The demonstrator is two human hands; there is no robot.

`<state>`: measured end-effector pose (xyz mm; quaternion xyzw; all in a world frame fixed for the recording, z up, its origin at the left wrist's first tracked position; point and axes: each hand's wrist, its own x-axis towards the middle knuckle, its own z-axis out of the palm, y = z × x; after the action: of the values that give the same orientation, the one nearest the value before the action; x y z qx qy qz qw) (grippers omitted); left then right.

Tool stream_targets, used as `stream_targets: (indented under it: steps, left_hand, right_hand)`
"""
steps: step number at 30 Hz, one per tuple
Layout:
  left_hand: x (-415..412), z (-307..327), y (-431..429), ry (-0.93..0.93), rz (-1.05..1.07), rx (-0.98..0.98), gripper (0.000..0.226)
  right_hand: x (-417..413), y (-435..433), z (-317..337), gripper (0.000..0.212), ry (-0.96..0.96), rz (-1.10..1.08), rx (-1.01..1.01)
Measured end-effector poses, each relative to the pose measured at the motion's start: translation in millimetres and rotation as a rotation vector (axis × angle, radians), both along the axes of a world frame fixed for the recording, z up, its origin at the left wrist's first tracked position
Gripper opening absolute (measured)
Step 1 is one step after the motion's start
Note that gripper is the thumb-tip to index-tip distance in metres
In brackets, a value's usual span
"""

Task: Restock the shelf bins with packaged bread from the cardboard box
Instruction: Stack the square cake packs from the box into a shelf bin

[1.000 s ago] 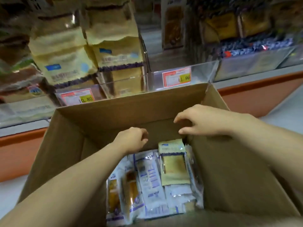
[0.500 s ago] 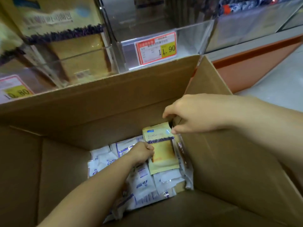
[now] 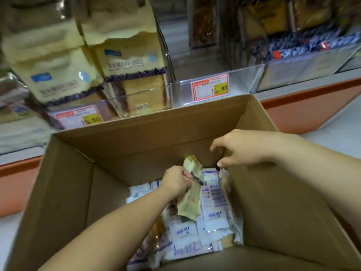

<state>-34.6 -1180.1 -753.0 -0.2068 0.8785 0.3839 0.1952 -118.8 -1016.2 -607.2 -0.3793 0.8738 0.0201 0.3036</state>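
Observation:
An open cardboard box [image 3: 64, 192] stands in front of me, its bottom covered with several white-and-blue bread packs [image 3: 213, 208]. My left hand [image 3: 175, 182] is shut on a yellow bread pack [image 3: 190, 200], which hangs on edge above the others inside the box. My right hand [image 3: 240, 149] hovers near the box's far right corner, fingers curled and apart, holding nothing. Behind the box, a clear shelf bin [image 3: 240, 79] with an 11.90 price tag [image 3: 210, 87] looks bare. The bin to its left [image 3: 140, 94] holds matching yellow bread packs [image 3: 125, 55].
More packaged goods fill bins at the back right [image 3: 312, 45] and far left [image 3: 13, 100]. An orange shelf edge [image 3: 312, 102] runs behind the box. A 10.80 price tag [image 3: 78, 118] marks the left bin. Pale floor [image 3: 341, 124] shows at right.
My left hand has closed on the yellow pack and lifted it off the pile, turning it on edge. My right hand has let go of its top edge and spread its fingers.

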Motion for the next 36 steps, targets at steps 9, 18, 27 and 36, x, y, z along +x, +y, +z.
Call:
stream_targets:
  steps: [9,18,27,36]
  left_hand:
    - [26,112,-18,0.242,-0.085,0.129,0.023]
    - [71,217,-32,0.560,0.041,0.290,0.018]
    - [86,282,-58,0.837,0.355,0.541,0.015]
    - [67,296,-103,0.977,0.459,0.552,0.021]
  right_hand:
    - [17,-5,9,0.047,0.010,-0.041,-0.024]
    - [54,1,66,0.063,-0.380,-0.298,-0.140]
    - [84,-34,117,0.052,-0.792,-0.613,-1.168]
    - [70,-118,141,0.028,-0.636,-0.722,-1.502]
